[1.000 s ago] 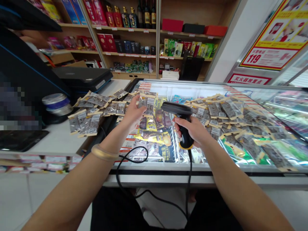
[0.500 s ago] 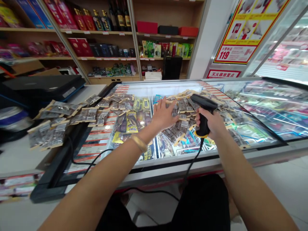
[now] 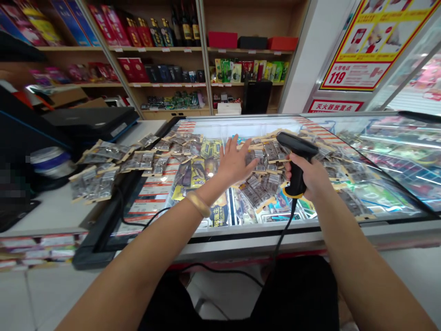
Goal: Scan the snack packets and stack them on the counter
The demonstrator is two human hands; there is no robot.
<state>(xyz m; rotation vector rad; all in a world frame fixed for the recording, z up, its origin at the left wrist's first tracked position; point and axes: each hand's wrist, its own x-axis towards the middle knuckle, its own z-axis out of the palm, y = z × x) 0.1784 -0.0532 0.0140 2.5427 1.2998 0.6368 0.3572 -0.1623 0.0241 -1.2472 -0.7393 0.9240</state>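
My right hand [image 3: 312, 174] is wrapped round the grip of a black barcode scanner [image 3: 296, 143], whose head points to the left. A cord [image 3: 286, 230] runs down from its handle. My left hand [image 3: 236, 161] is spread open over the glass top of a chest freezer [image 3: 241, 244], next to a pile of small clear packets [image 3: 259, 187] with tan edges. Whether its fingers touch the packets I cannot tell. More such packets [image 3: 99, 181] lie to the left, on the counter and over the freezer's edge. Beneath the glass show yellow ice-cream wrappers [image 3: 197, 173].
A white counter [image 3: 44, 216] on the left bears dark equipment [image 3: 93, 120] and a white-and-blue round container [image 3: 51, 161]. Behind the freezer stand shelves [image 3: 165, 84] with bottles and boxes. A fire notice [image 3: 365, 55] hangs on the pillar at right. A loose cable [image 3: 220, 271] loops below the freezer's front.
The view has swung a little to the left, so the scene sits farther right. My left hand's fingers are spread wider; my right hand still holds the scanner.
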